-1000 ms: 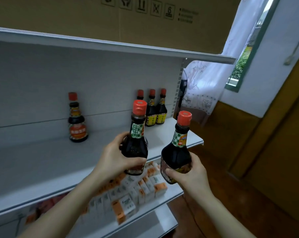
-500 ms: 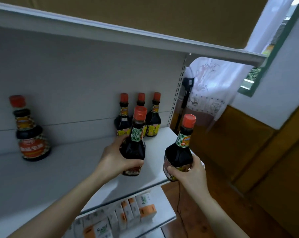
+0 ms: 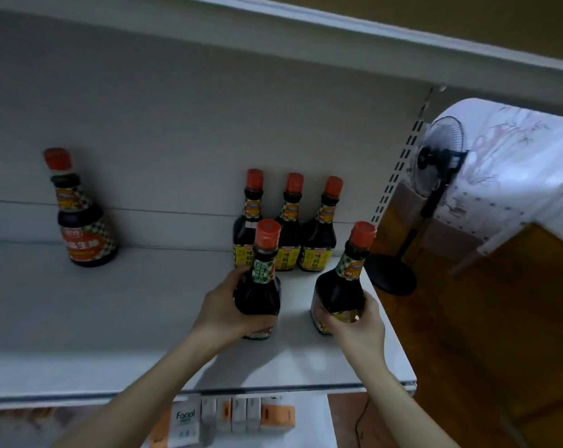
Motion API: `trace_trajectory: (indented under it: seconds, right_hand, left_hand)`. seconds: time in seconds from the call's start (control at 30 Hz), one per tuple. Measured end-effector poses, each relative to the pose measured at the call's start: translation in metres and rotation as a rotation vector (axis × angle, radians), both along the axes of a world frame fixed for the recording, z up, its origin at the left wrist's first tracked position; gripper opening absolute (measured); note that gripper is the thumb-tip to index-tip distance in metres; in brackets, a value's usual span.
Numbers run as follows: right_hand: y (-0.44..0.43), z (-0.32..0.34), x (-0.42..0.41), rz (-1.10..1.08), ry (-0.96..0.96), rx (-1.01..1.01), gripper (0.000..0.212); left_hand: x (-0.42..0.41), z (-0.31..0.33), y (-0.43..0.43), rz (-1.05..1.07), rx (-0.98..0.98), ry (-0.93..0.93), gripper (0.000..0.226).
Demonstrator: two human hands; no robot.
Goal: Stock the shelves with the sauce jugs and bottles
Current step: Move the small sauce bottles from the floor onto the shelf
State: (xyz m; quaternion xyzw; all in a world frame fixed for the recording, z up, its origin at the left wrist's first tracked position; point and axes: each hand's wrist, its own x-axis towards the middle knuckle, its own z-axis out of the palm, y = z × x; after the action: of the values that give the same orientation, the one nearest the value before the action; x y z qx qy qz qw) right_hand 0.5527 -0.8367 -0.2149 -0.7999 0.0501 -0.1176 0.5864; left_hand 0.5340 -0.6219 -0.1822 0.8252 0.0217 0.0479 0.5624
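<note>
My left hand (image 3: 223, 310) grips a dark sauce bottle with a red cap (image 3: 260, 279), upright, low over the white shelf (image 3: 128, 318). My right hand (image 3: 354, 324) grips a second dark red-capped bottle (image 3: 341, 286), tilted a little to the right, near the shelf's right end. Just behind them three like bottles (image 3: 286, 227) stand in a row against the back panel. A wider sauce bottle with an orange label (image 3: 84, 218) stands alone at the left.
The shelf above (image 3: 306, 30) overhangs the space. Small orange and white boxes (image 3: 238, 415) sit on the lower shelf. Right of the slotted upright (image 3: 399, 163) stands a black pedestal fan (image 3: 435, 176) on a wooden floor, by a patterned curtain.
Both hands have carried their bottles forward over the shelf, close behind the row of three. The view has moved nearer and tipped down.
</note>
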Motion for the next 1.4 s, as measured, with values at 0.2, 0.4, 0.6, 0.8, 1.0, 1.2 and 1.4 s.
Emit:
trace_trajectory:
  seconds: [0.2, 0.4, 0.6, 0.8, 1.0, 1.2, 1.4]
  right_hand:
    - [-0.005, -0.008, 0.014, 0.132, 0.021, -0.008, 0.075]
    - [-0.023, -0.016, 0.015, 0.22, 0.084, 0.03, 0.066]
    - [-0.006, -0.018, 0.03, 0.143, 0.019, -0.049, 0.059]
    - [0.0, -0.019, 0.061, 0.124, -0.002, -0.073, 0.059]
    - [0.005, -0.023, 0.066, 0.104, -0.023, -0.073, 0.058]
    - [0.007, -0.024, 0.063, 0.08, -0.054, -0.105, 0.055]
    - [0.012, -0.022, 0.062, 0.057, -0.079, -0.153, 0.052]
  left_hand:
    - [0.002, -0.002, -0.001, 0.005, 0.024, 0.002, 0.075]
    - [-0.001, -0.005, -0.003, -0.001, 0.011, -0.004, 0.075]
    - [-0.003, -0.003, -0.004, -0.01, 0.005, -0.005, 0.079]
    - [-0.001, -0.004, -0.003, -0.013, 0.037, -0.009, 0.077]
    - [0.0, -0.007, -0.002, -0.01, 0.044, -0.009, 0.079]
    - [0.001, -0.007, -0.002, -0.018, 0.037, -0.012, 0.075]
    - [0.0, -0.008, -0.003, -0.016, 0.021, -0.013, 0.072]
